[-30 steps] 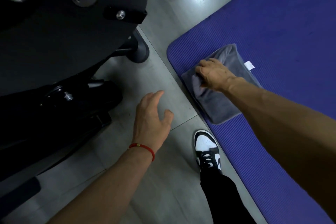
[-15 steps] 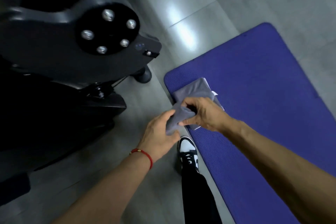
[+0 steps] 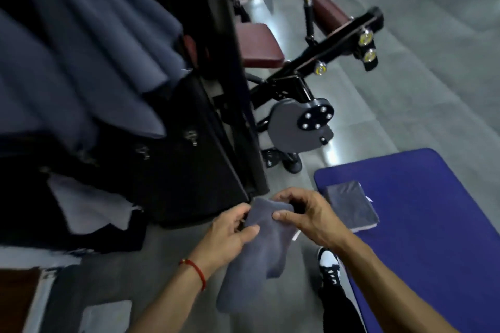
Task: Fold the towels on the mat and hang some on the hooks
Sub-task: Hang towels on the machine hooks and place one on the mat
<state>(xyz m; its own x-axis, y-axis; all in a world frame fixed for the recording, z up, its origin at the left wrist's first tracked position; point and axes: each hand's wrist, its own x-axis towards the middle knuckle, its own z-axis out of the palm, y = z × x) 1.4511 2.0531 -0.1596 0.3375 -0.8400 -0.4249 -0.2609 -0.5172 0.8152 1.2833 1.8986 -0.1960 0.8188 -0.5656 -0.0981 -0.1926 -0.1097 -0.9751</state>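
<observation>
A grey towel (image 3: 257,254) hangs in front of me over the floor, held at its top by both hands. My left hand (image 3: 230,235) pinches its left upper edge and my right hand (image 3: 305,216) pinches the right upper edge with thumb and fingers. A second grey towel (image 3: 351,205) lies folded on the near left corner of the blue mat (image 3: 433,224). Several grey towels (image 3: 81,48) hang at the upper left from a black panel. Small metal hooks (image 3: 190,136) show on that panel below them.
A black gym machine with a grey disc (image 3: 300,124) and maroon pads (image 3: 259,46) stands behind the mat. A light cloth (image 3: 89,205) hangs low on the black panel. My shoe (image 3: 328,265) is on the grey floor beside the mat's edge.
I have stood up and the view has lifted to the machine and the hung towels. The grey towel came off the mat with both hands, leaving another folded towel behind.
</observation>
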